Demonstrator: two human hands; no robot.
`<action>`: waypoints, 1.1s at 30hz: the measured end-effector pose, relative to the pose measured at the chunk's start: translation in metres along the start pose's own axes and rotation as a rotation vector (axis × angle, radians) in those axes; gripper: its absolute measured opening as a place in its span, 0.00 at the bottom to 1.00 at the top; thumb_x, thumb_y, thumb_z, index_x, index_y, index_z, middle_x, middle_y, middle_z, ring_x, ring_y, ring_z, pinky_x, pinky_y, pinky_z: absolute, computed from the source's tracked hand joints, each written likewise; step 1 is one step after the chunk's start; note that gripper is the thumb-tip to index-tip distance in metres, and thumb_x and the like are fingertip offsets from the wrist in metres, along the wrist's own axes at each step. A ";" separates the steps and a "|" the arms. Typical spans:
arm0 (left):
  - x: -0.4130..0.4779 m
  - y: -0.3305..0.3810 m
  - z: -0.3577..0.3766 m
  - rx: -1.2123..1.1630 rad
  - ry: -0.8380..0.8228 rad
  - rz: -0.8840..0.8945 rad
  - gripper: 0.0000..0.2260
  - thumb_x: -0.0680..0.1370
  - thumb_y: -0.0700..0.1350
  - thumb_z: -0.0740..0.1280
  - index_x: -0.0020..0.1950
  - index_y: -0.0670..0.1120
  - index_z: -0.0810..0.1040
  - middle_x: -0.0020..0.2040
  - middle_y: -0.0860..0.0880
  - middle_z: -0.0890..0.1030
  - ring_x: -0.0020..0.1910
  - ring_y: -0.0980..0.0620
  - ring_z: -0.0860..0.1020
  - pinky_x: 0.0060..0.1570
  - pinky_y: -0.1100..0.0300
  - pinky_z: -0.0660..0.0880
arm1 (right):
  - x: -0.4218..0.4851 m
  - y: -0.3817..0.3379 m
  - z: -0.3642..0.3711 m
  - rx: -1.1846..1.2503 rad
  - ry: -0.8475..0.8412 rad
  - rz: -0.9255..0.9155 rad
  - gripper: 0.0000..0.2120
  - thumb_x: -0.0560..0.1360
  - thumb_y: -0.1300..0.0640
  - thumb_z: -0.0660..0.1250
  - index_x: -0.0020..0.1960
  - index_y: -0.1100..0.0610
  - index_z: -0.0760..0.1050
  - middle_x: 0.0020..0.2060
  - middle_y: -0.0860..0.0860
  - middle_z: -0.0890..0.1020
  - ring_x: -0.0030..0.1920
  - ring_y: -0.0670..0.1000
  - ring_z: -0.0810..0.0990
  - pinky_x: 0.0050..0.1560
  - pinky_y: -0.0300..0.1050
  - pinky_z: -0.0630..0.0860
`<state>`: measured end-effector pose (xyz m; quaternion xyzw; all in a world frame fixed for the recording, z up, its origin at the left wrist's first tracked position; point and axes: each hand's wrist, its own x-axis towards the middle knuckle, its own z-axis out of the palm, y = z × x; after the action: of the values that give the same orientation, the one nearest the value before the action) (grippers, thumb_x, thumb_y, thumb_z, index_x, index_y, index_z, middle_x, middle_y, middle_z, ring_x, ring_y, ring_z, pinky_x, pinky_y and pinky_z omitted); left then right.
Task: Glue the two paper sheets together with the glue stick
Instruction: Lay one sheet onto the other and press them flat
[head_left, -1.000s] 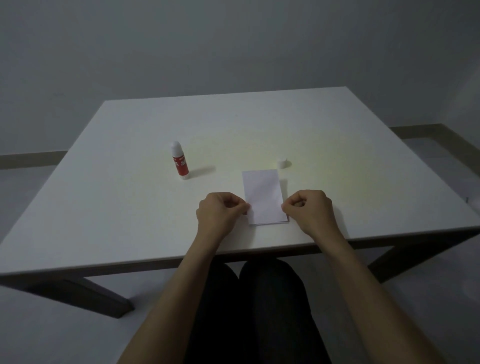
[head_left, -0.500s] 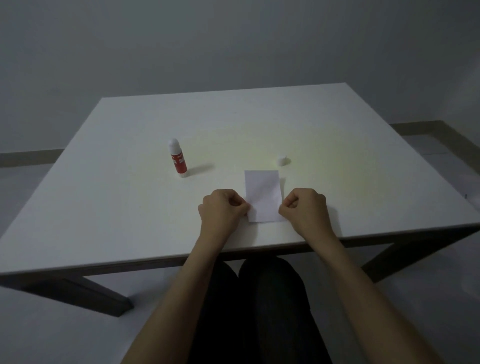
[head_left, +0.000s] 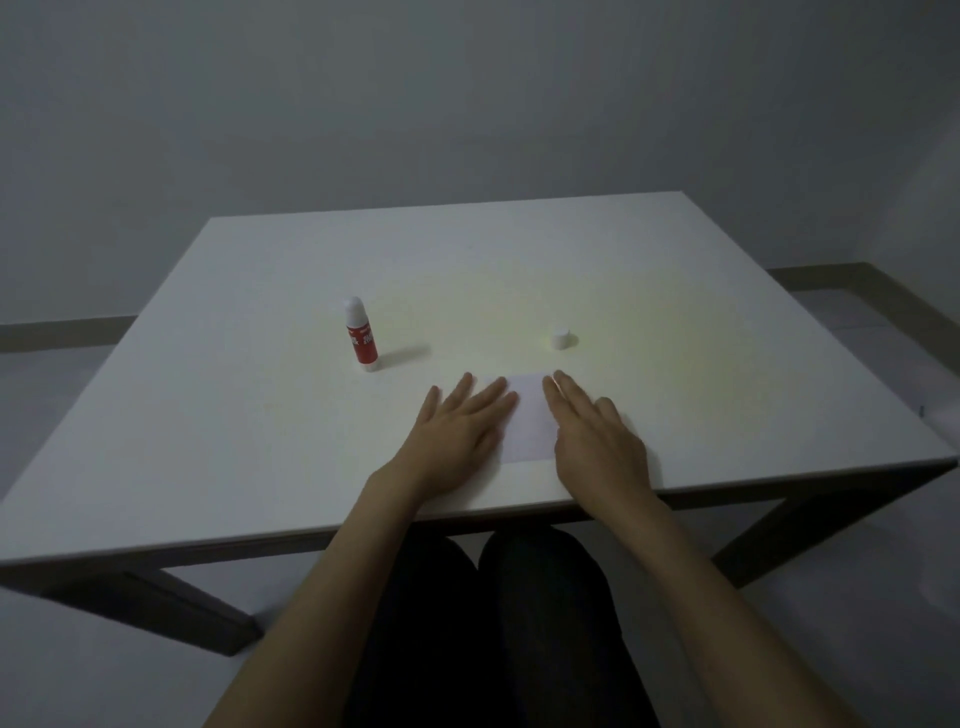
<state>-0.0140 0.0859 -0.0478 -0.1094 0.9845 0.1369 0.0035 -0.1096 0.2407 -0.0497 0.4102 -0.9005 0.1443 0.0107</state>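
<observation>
On the table (head_left: 675, 291): white top is sitting before a grey wall, dimly lit.
Paper (head_left: 530, 421): lying flat near the front edge, between both hands.
Left hand (head_left: 457, 426): resting palm down, fingers spread flat, overlapping the paper's left edge.
Right hand (head_left: 597, 436): lying flat, fingers extended together, covering the right edge.
Glue stick (head_left: 361, 335): standing upright, uncapped, far left of the paper.
Cap (head_left: 560, 338): sitting just beyond the paper.

Both flat hands, left hand (head_left: 457, 423) and right hand (head_left: 592, 434), cover the side edges of the paper (head_left: 530, 421); whether one sheet or two lies there cannot be told. The glue stick (head_left: 360, 335) label is unreadable.
</observation>
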 end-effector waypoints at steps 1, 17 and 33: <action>-0.001 -0.002 0.001 -0.004 -0.028 0.009 0.22 0.82 0.50 0.49 0.76 0.55 0.50 0.79 0.54 0.48 0.77 0.47 0.43 0.74 0.44 0.42 | 0.000 0.000 0.002 -0.040 -0.007 0.003 0.28 0.77 0.63 0.51 0.75 0.52 0.50 0.77 0.46 0.54 0.61 0.55 0.66 0.46 0.46 0.69; -0.028 -0.055 -0.015 0.020 -0.075 -0.095 0.34 0.76 0.66 0.52 0.77 0.55 0.44 0.78 0.56 0.45 0.77 0.50 0.40 0.72 0.42 0.35 | 0.012 -0.047 0.015 -0.218 -0.070 -0.127 0.28 0.76 0.62 0.48 0.76 0.55 0.49 0.77 0.50 0.53 0.76 0.58 0.40 0.65 0.60 0.24; -0.025 -0.063 -0.018 -0.017 -0.061 -0.058 0.41 0.70 0.71 0.58 0.77 0.55 0.47 0.78 0.57 0.48 0.77 0.52 0.41 0.72 0.39 0.35 | 0.043 -0.039 0.004 -0.175 -0.310 -0.151 0.29 0.78 0.40 0.37 0.76 0.49 0.37 0.77 0.43 0.40 0.74 0.55 0.31 0.66 0.67 0.25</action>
<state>0.0241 0.0275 -0.0460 -0.1340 0.9792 0.1482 0.0365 -0.1086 0.1840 -0.0383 0.4912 -0.8672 -0.0007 -0.0820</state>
